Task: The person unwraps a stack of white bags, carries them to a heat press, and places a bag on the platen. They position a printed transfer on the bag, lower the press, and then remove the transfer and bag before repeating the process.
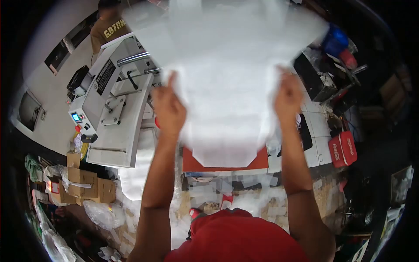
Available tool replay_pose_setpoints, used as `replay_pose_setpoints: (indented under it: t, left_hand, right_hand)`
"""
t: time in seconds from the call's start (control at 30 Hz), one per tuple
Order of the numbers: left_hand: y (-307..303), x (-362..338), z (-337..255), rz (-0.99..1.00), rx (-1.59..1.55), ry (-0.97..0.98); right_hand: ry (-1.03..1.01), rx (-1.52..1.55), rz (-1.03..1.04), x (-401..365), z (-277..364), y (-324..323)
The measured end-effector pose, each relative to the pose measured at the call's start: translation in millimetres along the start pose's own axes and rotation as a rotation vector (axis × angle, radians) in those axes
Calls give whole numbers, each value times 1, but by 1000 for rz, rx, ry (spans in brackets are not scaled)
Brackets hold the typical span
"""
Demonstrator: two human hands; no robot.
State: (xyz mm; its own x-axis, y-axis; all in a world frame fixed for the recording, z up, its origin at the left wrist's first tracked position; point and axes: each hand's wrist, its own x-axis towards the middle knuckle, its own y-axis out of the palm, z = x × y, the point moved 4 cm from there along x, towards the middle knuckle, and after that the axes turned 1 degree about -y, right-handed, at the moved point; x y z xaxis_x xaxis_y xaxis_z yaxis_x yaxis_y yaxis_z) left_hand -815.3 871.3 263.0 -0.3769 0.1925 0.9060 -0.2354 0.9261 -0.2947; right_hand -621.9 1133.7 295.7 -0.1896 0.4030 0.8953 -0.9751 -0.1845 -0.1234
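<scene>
A large white sheet of cloth or similar material (227, 87) is held up in front of me, blurred by motion. At its left edge my left hand (169, 107) is closed on it. My right hand (289, 94) grips the opposite edge at about the same height. The lower end of the sheet hangs over a red-orange board (190, 162), which shows below and on both sides of it. What lies behind the sheet is hidden.
A white press machine (120, 142) stands at the left, with a person (109, 28) behind it. Cardboard boxes (83, 177) and a plastic bag (104, 214) are lower left. A red cooler bag (342, 149) stands at the right. Pale scraps litter the floor.
</scene>
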Motion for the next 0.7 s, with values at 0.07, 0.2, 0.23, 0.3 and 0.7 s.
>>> replay_pose_setpoints:
  t: [0.07, 0.2, 0.23, 0.3, 0.7]
  left_hand:
    - [89, -103, 65, 582, 153, -387]
    - [132, -239, 102, 823, 275, -461]
    - [126, -236, 93, 777, 269, -495]
    - [121, -230, 86, 739, 270, -539]
    - [128, -216, 87, 658, 328, -581]
  right_hand:
    - [413, -322, 590, -99, -123, 61]
    - [289, -382, 617, -242, -184, 70]
    - [292, -381, 618, -245, -183, 69]
    - [208, -463, 558, -246, -173, 67]
    - [259, -584, 611, -233, -187, 88]
